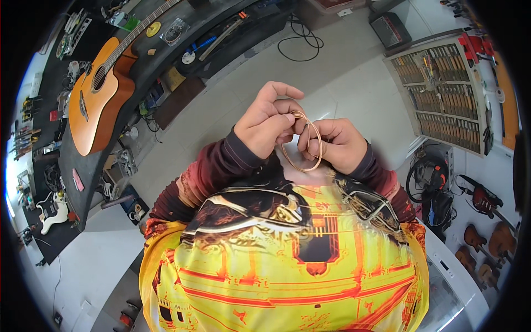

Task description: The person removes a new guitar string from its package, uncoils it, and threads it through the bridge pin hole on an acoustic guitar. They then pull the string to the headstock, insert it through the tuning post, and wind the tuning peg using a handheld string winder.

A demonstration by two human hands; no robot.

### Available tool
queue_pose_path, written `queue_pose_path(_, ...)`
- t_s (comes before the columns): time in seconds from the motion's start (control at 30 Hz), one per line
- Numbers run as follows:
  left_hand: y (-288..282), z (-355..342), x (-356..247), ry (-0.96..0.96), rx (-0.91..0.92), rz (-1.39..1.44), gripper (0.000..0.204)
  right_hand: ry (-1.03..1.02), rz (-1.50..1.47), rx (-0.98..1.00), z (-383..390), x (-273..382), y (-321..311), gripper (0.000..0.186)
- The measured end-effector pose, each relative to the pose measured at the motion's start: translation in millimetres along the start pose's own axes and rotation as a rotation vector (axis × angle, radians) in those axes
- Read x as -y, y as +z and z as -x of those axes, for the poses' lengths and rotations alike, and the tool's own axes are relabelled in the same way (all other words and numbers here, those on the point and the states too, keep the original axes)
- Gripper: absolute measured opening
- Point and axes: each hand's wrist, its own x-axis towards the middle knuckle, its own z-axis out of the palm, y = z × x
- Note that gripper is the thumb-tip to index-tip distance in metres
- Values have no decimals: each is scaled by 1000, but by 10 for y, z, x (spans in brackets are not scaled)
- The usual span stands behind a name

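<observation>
In front of my chest, a thin coiled copper-coloured string [303,168] hangs in a loop between my two hands. My left hand [263,123] grips the upper left of the coil, thumb against curled fingers, with the index finger raised and bent above. My right hand [340,145] pinches the coil at its right side with bent fingers. The fingertips of both hands are close together, and parts of the coil are hidden behind them.
An acoustic guitar [88,133] lies on the dark curved workbench [77,166] at left, among small tools. A black cable [298,41] and an amplifier [389,27] are at the back. A tool rack [437,99] stands at right, above bags and several other guitars [500,240].
</observation>
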Motion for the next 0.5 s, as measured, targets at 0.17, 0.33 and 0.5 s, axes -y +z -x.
queue_pose_path(0.17, -24, 22, -25, -36, -9, -7, 28, -55, -82, 17, 28, -53, -42, 21)
queue_pose_path(0.33, -42, 83, -64, -98, 42, 190, 17, -47, -35, -8, 48, -28, 8, 24)
queue_pose_path(0.5, -28, 113, -160, -136, 147, 37, 13, -80, -45, -10, 98, -25, 104, 25)
